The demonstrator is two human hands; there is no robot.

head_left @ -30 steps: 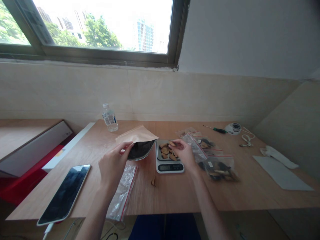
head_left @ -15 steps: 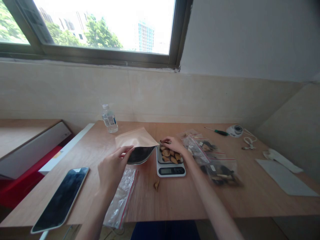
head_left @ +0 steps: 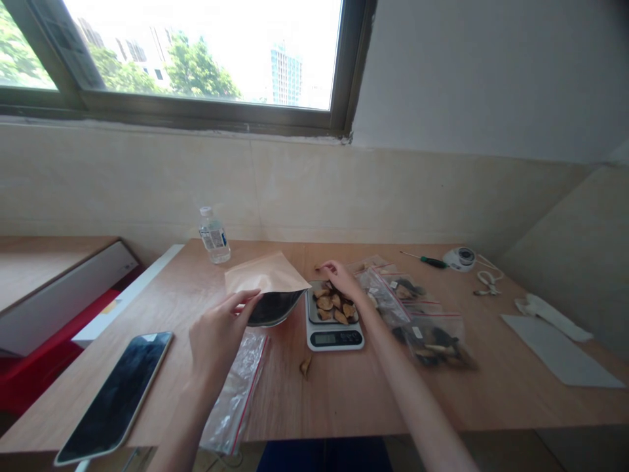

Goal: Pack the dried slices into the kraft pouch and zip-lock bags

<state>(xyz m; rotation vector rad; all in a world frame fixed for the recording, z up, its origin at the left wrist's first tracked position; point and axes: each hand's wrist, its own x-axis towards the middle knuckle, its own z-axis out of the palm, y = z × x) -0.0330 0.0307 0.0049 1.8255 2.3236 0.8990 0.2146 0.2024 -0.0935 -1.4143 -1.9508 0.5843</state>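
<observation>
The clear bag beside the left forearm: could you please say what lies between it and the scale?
In the head view, one brown piece lies between the bag and the scale.

Left of centre, the left hand [head_left: 220,328] grips a brown pouch [head_left: 268,275]; mid-frame, the right hand [head_left: 339,276] pinches a slice [head_left: 317,267] near the scale [head_left: 336,339].

Bottle label [head_left: 215,238], scale display [head_left: 330,338], bag stickers [head_left: 417,332], all illegible

Brown paper pouch [head_left: 268,274] tilted, gaping toward the desk's [head_left: 354,401] near edge; dried brown slices [head_left: 325,303] heaped on the white scale [head_left: 336,339]
</observation>
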